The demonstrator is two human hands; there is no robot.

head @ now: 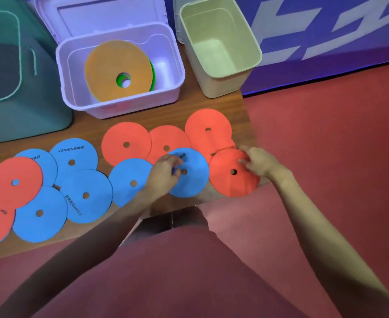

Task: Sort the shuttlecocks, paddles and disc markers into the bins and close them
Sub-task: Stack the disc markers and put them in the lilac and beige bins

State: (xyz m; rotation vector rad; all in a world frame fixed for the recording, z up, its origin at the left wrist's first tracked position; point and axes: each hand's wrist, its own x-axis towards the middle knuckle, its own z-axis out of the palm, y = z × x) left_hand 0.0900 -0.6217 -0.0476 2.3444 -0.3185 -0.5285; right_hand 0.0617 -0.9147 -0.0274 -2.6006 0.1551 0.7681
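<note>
Left hand in the head view rests on a blue disc marker near the front edge of the table, fingers curled and pinching at the marker beside its centre hole. Right hand lies just to the right, fingertips pinching the far right edge of a red disc marker that overhangs the table's front corner. Each hand thus grips its own marker; the two markers sit side by side, edges touching or nearly so.

Further red disc markers overlap in a row behind the hands. A larger spread of blue disc markers and red ones extends left along the table, well apart from both hands.

Destination: the lilac bin stands open behind the row, its lid upright at the back, with an orange disc marker on top of a green one inside. It lies forward and slightly left of both hands; the left hand is nearer. A cream bin, holding nothing visible, stands to its right, directly beyond the right hand. A green bin occupies the far left.

Judgement: the step in hand is lifting the two gripped markers; the coming move is a forward carry to the lilac bin. No shuttlecocks or paddles are visible.
</note>
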